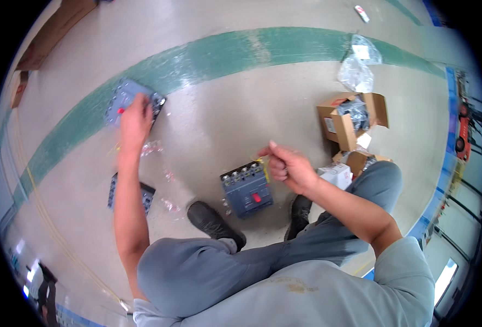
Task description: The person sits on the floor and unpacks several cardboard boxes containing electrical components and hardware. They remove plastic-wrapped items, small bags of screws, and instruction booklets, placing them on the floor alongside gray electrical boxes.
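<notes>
A dark grey circuit breaker (246,195) with a red switch stands on the floor between my shoes, its row of terminals facing away from me. Just beyond its right far corner is my right hand (289,168), with curled fingers and the thumb and forefinger close together. A thin yellow strand (265,170) runs beside that corner, under the fingertips; whether they grip it is unclear. At the far left, my left hand (136,117) is over a second grey circuit breaker (122,98). The hand's back hides its fingertips. A third circuit breaker (147,195) is partly behind my left forearm.
Small clear plastic packets (169,175) lie between the breakers. At the right stands an open cardboard box (336,126) with plastic-wrapped contents, near a white box (336,175). Clear plastic bags (356,73) lie beyond it. A green stripe (214,54) crosses the floor.
</notes>
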The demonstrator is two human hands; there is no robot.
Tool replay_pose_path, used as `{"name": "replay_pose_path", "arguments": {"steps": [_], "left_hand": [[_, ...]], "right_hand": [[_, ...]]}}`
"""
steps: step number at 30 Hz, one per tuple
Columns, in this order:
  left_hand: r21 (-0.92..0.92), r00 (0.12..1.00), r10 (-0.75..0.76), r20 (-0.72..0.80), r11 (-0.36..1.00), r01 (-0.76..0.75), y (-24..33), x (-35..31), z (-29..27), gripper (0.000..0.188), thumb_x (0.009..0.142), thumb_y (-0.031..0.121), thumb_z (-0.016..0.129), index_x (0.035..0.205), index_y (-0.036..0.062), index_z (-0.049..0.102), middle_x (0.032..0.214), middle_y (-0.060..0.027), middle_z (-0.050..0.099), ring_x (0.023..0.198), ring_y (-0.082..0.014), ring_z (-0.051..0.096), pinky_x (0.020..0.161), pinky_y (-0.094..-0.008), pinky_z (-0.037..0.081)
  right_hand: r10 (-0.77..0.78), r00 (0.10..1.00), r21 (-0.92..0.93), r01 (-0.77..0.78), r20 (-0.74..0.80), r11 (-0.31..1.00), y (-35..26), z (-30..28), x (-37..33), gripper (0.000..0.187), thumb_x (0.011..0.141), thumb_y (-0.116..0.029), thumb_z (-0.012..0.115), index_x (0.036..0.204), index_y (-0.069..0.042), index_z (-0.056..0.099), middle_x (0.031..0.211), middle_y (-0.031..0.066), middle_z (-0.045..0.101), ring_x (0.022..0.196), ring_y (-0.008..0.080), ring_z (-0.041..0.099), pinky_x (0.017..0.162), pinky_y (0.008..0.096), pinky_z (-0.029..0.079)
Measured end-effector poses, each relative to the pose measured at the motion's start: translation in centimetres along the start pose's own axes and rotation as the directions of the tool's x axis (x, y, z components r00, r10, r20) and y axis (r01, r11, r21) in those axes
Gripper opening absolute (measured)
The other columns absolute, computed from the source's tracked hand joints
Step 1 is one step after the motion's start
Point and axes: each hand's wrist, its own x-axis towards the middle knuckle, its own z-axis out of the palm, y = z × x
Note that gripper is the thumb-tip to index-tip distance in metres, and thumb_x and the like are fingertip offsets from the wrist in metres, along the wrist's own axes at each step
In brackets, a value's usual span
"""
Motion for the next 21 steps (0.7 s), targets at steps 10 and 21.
{"name": "replay_pose_path", "arguments": {"steps": [10, 21], "left_hand": [[-0.27, 0.962, -0.217, 0.167, 0.928, 0.256, -0.2, 0.8, -0.7, 0.022, 0.09, 0.019, 0.076, 0.093, 0.0007, 0.064, 0.072, -0.0115, 0.064, 0.065, -0.017, 0.057, 0.065, -0.0329, 0.048], [-0.366, 0.935, -0.248, 0.254, 0.87, 0.33, -1.7, 0.8, 0.4, 0.017, 0.097, 0.018, 0.069, 0.096, 0.0007, 0.066, 0.076, -0.0014, 0.064, 0.069, -0.0096, 0.059, 0.067, -0.0271, 0.05]], "right_hand": [[-0.758, 0.501, -0.665, 0.4, -0.418, 0.631, -1.0, -13.0, 12.1, 0.026, 0.094, -0.018, 0.072, 0.111, 0.001, 0.076, 0.09, 0.0044, 0.071, 0.081, 0.0087, 0.06, 0.075, 0.0246, 0.048], [-0.764, 0.242, -0.721, 0.253, -0.599, 0.645, -1.6, -17.6, 13.1, 0.036, 0.089, -0.017, 0.071, 0.119, 0.002, 0.073, 0.104, 0.0143, 0.077, 0.094, 0.0172, 0.07, 0.089, 0.0305, 0.053]]}}
